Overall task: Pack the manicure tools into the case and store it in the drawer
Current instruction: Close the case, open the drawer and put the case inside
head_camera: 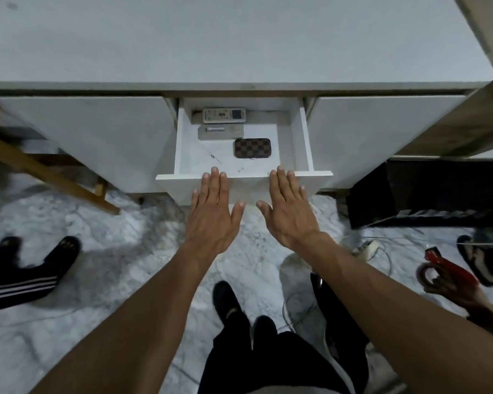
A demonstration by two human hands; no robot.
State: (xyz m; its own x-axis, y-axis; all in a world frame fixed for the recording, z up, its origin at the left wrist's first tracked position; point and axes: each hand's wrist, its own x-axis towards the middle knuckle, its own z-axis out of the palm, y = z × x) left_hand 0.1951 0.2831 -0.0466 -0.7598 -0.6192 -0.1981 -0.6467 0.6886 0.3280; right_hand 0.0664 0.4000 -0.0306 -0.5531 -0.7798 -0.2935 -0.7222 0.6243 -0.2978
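A closed brown checkered manicure case [252, 148] lies flat inside the open white drawer [302, 132], toward its front right. My left hand [214, 211] and my right hand [288, 211] are both flat with straight fingers against the drawer's front panel [177, 184], fingertips at its top edge. Neither hand holds anything. No loose manicure tools are visible.
Two white remote controls [224, 115] [220, 132] lie at the back of the drawer. A white cabinet top [239, 46] spans above. Another person's feet [32, 265] stand at left; a hand with a red tool [450, 271], cables and a black box [427, 194] are at right.
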